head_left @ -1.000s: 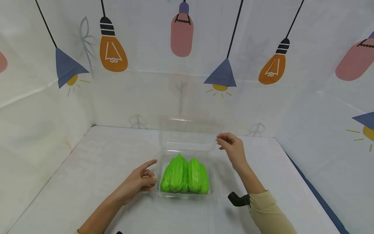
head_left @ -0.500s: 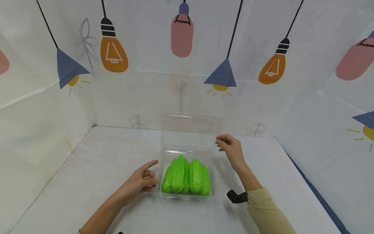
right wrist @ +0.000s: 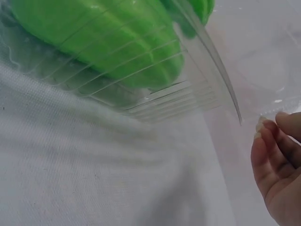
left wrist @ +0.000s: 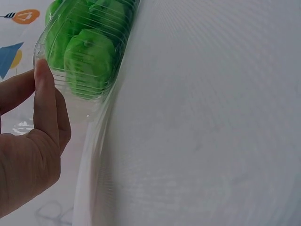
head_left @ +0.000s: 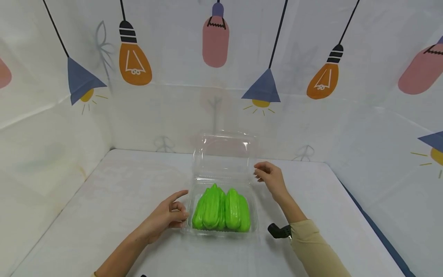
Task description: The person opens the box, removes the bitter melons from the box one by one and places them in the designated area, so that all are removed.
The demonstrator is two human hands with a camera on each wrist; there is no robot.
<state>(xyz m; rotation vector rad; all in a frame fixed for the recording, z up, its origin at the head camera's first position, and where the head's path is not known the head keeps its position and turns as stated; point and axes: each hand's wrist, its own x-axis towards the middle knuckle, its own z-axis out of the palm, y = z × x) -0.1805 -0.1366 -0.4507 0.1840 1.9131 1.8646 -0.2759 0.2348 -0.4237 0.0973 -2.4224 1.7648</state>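
Lid (head_left: 225, 148) is rising, keeping green vegetables (head_left: 212, 209) exposed. Left fingers (left wrist: 45, 94) are pinching the box (head_left: 253, 216), right fingers (right wrist: 262, 153) the lid's edge.

produce (head_left: 212, 207) in box (head_left: 253, 215) | box on table (head_left: 138, 177) | lid (head_left: 223, 156) behind produce | backdrop (head_left: 166, 107) behind table

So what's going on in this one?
A person is handling a clear plastic container on a white table. Their left hand holds its left side, while the right hand is at the right edge of the lid, seemingly pinching it. The lid is raised at the back, so the container is open, with bright green vegetable-like pieces inside.
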